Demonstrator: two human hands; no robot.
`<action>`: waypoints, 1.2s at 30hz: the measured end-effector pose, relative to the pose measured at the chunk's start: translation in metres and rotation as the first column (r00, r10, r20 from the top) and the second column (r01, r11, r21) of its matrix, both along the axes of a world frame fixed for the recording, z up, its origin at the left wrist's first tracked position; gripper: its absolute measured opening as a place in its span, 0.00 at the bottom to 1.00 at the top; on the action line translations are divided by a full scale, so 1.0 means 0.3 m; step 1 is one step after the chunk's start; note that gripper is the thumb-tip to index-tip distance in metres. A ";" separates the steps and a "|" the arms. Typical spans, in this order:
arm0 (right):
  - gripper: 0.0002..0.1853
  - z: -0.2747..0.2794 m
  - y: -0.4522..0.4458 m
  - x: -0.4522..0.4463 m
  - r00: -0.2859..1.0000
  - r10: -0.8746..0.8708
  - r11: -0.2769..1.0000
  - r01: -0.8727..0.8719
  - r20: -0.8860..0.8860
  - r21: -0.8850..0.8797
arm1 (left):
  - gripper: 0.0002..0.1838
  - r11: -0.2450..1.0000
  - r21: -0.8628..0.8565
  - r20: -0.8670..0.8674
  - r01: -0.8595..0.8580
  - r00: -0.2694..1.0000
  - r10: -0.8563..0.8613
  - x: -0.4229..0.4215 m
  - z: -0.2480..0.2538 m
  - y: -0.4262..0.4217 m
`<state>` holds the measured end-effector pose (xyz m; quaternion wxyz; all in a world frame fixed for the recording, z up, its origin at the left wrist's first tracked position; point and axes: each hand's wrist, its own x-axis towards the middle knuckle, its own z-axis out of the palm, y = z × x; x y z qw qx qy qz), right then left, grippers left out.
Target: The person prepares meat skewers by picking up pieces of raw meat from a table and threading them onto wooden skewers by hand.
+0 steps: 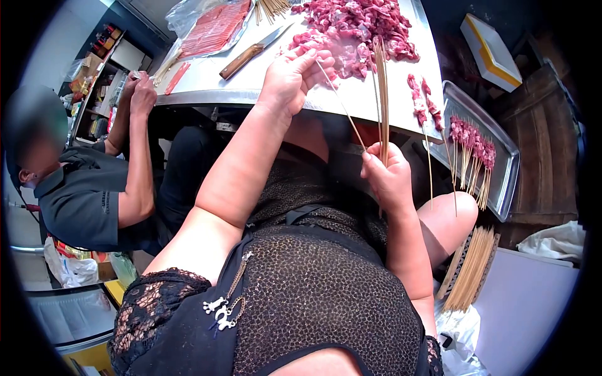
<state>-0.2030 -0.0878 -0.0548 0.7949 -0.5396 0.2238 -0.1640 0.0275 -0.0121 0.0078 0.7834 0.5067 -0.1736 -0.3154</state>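
My right hand (387, 175) is closed around an upright bundle of thin wooden skewers (383, 94). Between its thumb and forefinger, a single skewer (342, 106) slants up to the left, its tip close to my left fingertips. My left hand (295, 75) is raised over the table's front edge, palm turned inward, with fingers loosely curled and apart; no piece of meat shows clearly in it. Just beyond lies a heap of raw red meat pieces (376, 28) on the white table (251, 84). Two skewers threaded with meat (416, 100) rest across the table's right edge.
A knife (244, 59) lies left of the heap, near a bag of flat red skewered strips (216, 28). At right, a metal tray (508, 182) carries several meat skewers. A holder of bare skewers (471, 269) is below. Another person (94, 194) sits at left, hands at the table.
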 end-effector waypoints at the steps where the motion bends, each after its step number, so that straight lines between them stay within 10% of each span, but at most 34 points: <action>1: 0.05 0.000 0.002 -0.002 1.000 -0.012 1.000 0.012 -0.007 -0.001 | 0.11 1.000 -0.025 -0.024 -0.009 1.000 0.008 0.001 -0.003 -0.001; 36: 0.10 -0.070 0.085 0.019 0.976 -0.187 0.948 0.209 0.110 -0.241 | 0.11 0.976 -0.212 -0.036 0.042 0.998 -0.051 -0.063 0.005 0.016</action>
